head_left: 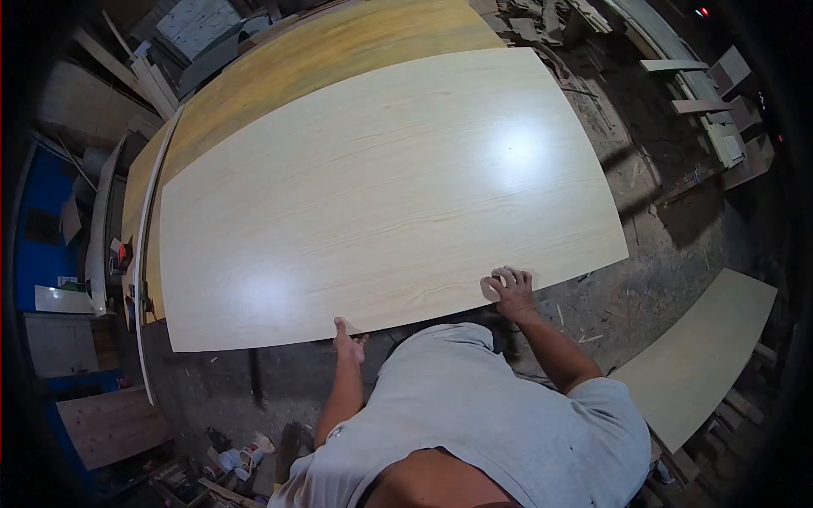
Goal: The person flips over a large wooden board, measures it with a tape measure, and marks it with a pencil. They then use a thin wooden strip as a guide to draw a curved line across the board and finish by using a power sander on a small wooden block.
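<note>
A large pale wood-grain panel [381, 195] lies before me, its glossy face reflecting two bright lights. At its near edge, my left hand [349, 342] has the thumb on top and the other fingers partly hidden at or under the edge, gripping it. Farther right along the same edge, my right hand [513, 295] rests on the panel's top with bent, parted fingers. Nothing held is plain in the right hand. Beneath the panel is a yellowish, stained board [356, 46], showing at the far side and left.
A long, thin pale strip [155, 220] runs along the left side. Another pale panel [703, 356] lies low at the right, over wood pieces. Offcuts [542, 19] lie at the back, and long boards [711, 110] stand at the far right. Scraps litter the floor [584, 313].
</note>
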`<state>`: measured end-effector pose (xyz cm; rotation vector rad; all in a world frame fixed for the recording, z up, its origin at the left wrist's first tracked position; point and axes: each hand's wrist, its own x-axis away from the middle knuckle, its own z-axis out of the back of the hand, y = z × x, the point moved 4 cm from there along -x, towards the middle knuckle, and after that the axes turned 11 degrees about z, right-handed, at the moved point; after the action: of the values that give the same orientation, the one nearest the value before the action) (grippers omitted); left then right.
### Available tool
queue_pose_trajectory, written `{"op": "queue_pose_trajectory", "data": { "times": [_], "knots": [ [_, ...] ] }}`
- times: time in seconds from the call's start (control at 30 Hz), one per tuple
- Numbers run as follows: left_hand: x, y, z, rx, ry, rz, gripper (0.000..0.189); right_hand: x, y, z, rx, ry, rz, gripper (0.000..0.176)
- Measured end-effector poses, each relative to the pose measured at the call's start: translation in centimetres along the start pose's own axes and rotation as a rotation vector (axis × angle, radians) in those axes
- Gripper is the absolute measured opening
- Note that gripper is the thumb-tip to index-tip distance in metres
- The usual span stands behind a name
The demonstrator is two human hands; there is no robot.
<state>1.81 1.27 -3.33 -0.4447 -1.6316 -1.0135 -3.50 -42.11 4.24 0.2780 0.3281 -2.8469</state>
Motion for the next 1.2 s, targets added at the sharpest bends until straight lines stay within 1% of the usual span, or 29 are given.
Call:
{"op": "queue_pose_trajectory", "data": {
  "times": [0.07,0.1,0.17,0.2,0.3,0.37,0.5,0.57,0.7,0.8,0.87,1.0,1.13,1.2],
  "knots": [
    [-0.6,0.2,0.6,-0.004,0.043,0.010,0.065,-0.3,-0.2,-0.1,0.024,0.001,-0.021,0.056],
    [-0.7,-1.0,-0.2,0.012,0.022,0.023,0.065,0.0,0.5,1.0,0.050,-0.003,-0.009,0.056],
    [-0.3,-0.7,-0.1,-0.007,-0.037,-0.023,0.063,-0.1,-0.2,1.3,-0.013,0.000,-0.023,0.059],
    [-0.1,-0.2,-0.3,0.002,-0.040,-0.034,0.063,-0.4,-0.4,1.1,0.018,0.014,-0.023,0.056],
    [0.5,-0.4,-0.3,0.006,-0.024,-0.031,0.061,-0.5,-0.4,1.2,0.008,-0.035,-0.048,0.055],
    [0.5,-0.3,-0.4,-0.004,-0.016,-0.035,0.061,-0.4,-0.4,1.0,0.008,-0.021,-0.048,0.055],
    [0.1,-0.4,-0.1,0.000,-0.024,-0.029,0.062,-0.4,-0.4,0.9,0.018,-0.010,-0.061,0.055],
    [-0.4,-0.5,0.0,-0.026,-0.080,-0.018,0.072,-0.5,-0.5,1.0,0.014,-0.017,-0.068,0.055],
    [-0.2,-0.4,-0.1,-0.001,-0.051,-0.049,0.068,-0.7,-0.8,1.6,0.019,-0.056,-0.079,0.054],
    [-0.3,-0.3,0.0,-0.009,-0.043,-0.050,0.068,-0.6,-0.8,1.4,0.028,-0.033,-0.076,0.056],
    [-0.6,-0.5,0.1,-0.026,-0.115,-0.046,0.068,-0.6,-0.8,1.2,0.033,-0.035,-0.072,0.057],
    [-0.5,-0.5,-0.2,-0.010,-0.102,-0.053,0.068,-0.7,-0.9,1.4,0.021,-0.013,-0.046,0.059],
    [-0.2,-0.6,-0.4,0.038,-0.140,-0.060,0.069,-0.7,-0.9,1.7,0.028,-0.034,-0.039,0.057],
    [-0.5,-0.8,-0.4,0.065,-0.154,-0.068,0.070,-0.4,-0.8,1.4,0.055,0.000,0.012,0.057]
  ]
}}
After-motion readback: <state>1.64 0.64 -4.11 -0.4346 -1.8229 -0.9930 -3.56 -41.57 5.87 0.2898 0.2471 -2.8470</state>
